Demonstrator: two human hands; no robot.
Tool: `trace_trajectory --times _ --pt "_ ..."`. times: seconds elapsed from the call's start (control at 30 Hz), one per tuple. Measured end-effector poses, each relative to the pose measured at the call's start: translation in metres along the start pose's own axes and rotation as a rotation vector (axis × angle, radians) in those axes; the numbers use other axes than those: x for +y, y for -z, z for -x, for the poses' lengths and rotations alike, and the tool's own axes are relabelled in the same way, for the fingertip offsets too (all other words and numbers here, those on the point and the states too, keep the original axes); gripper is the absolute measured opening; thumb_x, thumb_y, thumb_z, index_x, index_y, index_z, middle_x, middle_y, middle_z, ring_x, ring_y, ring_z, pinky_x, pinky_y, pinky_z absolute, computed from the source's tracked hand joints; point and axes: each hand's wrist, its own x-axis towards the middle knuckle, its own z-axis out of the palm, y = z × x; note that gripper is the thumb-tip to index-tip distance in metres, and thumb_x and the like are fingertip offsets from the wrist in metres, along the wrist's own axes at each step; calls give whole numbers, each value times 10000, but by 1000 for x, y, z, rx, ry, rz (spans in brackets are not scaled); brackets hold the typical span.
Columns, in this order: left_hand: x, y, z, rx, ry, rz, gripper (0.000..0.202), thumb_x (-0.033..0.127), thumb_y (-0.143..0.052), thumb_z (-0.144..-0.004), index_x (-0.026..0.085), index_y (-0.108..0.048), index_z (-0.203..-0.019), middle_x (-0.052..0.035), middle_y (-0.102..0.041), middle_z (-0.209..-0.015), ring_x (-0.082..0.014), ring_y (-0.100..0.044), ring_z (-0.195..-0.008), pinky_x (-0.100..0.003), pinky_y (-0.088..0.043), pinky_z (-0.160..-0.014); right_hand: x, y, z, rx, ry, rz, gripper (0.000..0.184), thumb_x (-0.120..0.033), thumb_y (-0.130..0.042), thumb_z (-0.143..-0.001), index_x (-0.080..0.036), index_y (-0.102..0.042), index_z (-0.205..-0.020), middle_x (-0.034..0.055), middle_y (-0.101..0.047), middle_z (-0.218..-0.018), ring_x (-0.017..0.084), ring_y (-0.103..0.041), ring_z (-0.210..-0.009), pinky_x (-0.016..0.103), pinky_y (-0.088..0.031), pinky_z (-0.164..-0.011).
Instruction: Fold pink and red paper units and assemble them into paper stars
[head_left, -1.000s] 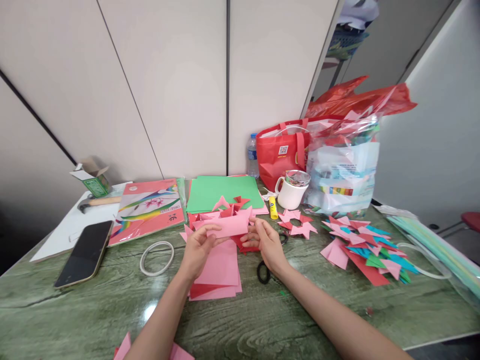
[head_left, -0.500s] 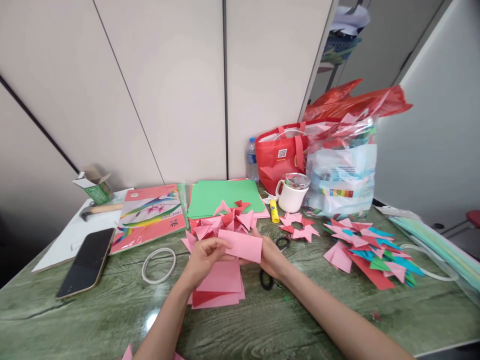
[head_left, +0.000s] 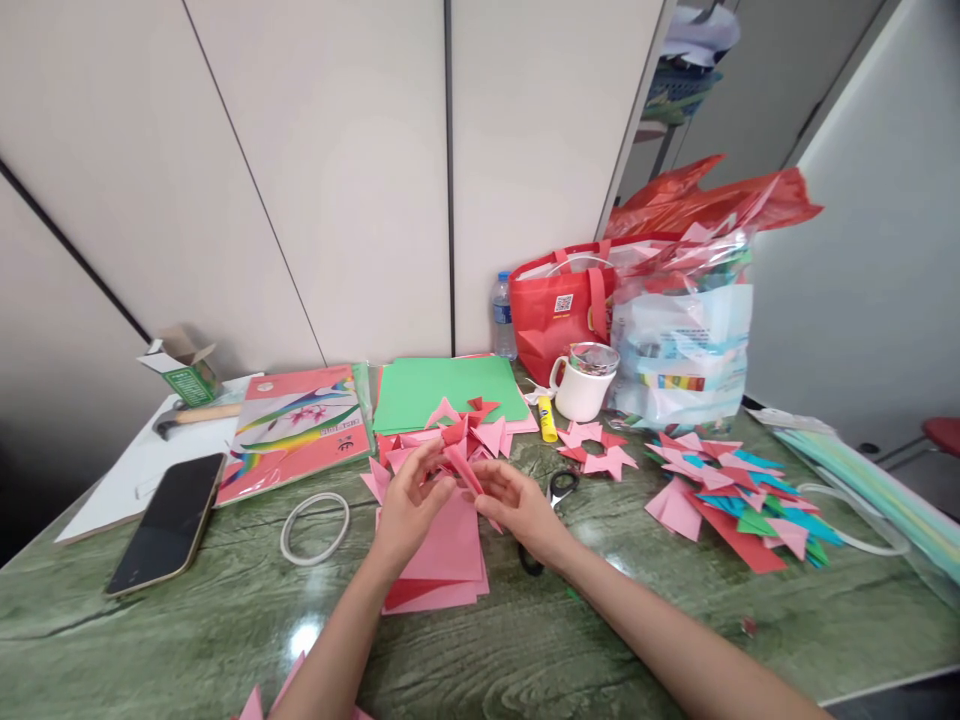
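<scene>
Above the paper stack, a folded piece of pink paper (head_left: 463, 468) is pinched between the thumb and fingers of my right hand (head_left: 525, 512). My left hand (head_left: 409, 505) is at the paper's left side, thumb and fingers apart; whether its fingertips touch the paper I cannot tell. Square pink and red sheets (head_left: 442, 550) lie stacked under both hands. Just behind, folded pink and red paper pieces (head_left: 491, 437) form a heap, partly hidden by my fingers. Black-handled scissors (head_left: 562, 485) lie under and beside my right hand.
Green sheets (head_left: 450, 390) lie at the back, near a glue stick (head_left: 547, 420) and a white mug (head_left: 581, 393). A pink paper ring (head_left: 611, 460) and multicoloured folded pieces (head_left: 750, 490) sit to the right. Leftward are a white ring (head_left: 285, 540), a phone (head_left: 166, 525) and a hammer (head_left: 202, 412).
The pink paper has turned from flat-facing to a narrow, upright folded strip. My left hand has loosened its pinch, and my right hand has shifted left around the paper.
</scene>
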Motion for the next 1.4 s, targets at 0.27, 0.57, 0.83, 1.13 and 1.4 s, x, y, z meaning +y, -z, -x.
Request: trace_trajectory --times 0.27,0.57,0.83,1.13,1.4 --pt "2 -5 5 -72 94 32 668 252 -707 -689 250 -436 -1300 -118 -522 -1287 -280 -426 -1225 -379 -410 -944 -3 -3 6 -29 333 545 310 -393 -671 -730 -225 -630 -986 97 -611 -1083 231 -558 -1048 371 -459 -891" --pt "8 -1 1 68 214 358 626 282 -678 -724 207 -414 -1287 -119 -632 -1083 -253 -606 -979 -331 -521 -697 -53 50 -6 265 332 1000 181 -281 -498 -848 -183 -647 -879 67 -699 -883 199 -650 -819 326 -505 -753" --pt "7 1 0 91 277 562 527 318 -655 -753 243 -454 -1234 -107 -638 -1117 -227 -644 -927 -344 -498 -752 -54 99 12 290 -37 1733 279 -50 -528 -706 -108 -631 -960 177 -671 -942 305 -626 -886 393 -479 -738" --pt "9 -6 4 127 273 240 552 374 -670 -713 247 -504 -1224 -75 -631 -1037 -209 -604 -935 -253 -519 -637 -39 -5 9 29 45 710 191 -372 -586 -771 -196 -517 -801 35 -602 -856 162 -589 -768 260 -492 -638" --pt "12 -4 2 54 285 280 582 365 -659 -725 203 -481 -1255 -130 -625 -1114 -260 -603 -982 -337 -538 -705 -22 -12 -5 126 102 698 290 -334 -647 -709 -209 -386 -727 -52 -445 -680 100 -449 -558 214 -396 -510"
